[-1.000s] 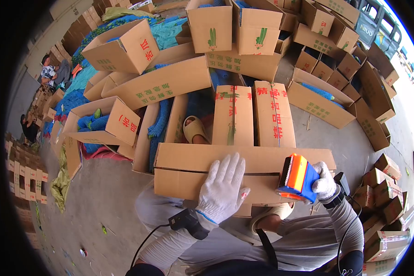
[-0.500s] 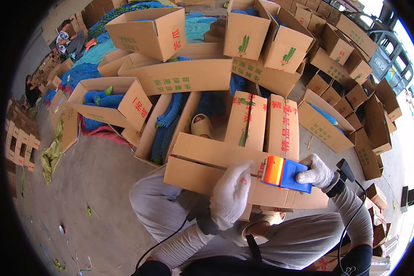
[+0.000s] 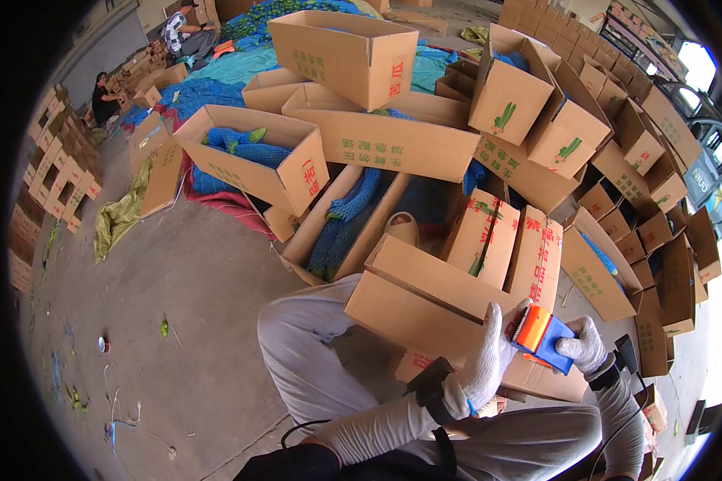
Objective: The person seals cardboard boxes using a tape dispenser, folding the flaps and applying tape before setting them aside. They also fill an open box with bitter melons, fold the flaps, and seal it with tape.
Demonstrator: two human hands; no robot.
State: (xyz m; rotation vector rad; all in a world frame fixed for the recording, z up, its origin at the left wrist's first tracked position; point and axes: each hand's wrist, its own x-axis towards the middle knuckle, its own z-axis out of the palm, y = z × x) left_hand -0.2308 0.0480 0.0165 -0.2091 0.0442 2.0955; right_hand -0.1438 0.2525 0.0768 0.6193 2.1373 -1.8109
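Note:
My right hand (image 3: pixel 583 346), in a white knit glove, grips a blue and orange tape dispenser (image 3: pixel 547 340) by its blue body. The dispenser lies over the near right part of a cardboard box (image 3: pixel 425 309) in front of my knees. Beside the dispenser's toothed orange end is my left hand (image 3: pixel 489 361), also gloved, at the box's near side. Its thumb points up, apart from the fingers, and I see nothing held in it. The left palm side and part of the box behind my hands are hidden.
Two closed cartons (image 3: pixel 535 260) with red print stand just beyond the box. Open cartons (image 3: pixel 253 156) holding blue-netted green produce are stacked ahead. More cartons (image 3: pixel 638 152) crowd the right. Two people sit at the far left; one person (image 3: pixel 186 36) is near a blue tarp.
My view has turned left, so the scene sits farther right. My left hand has moved closer to the dispenser's orange end, its thumb now raised. The right hand keeps hold of the dispenser.

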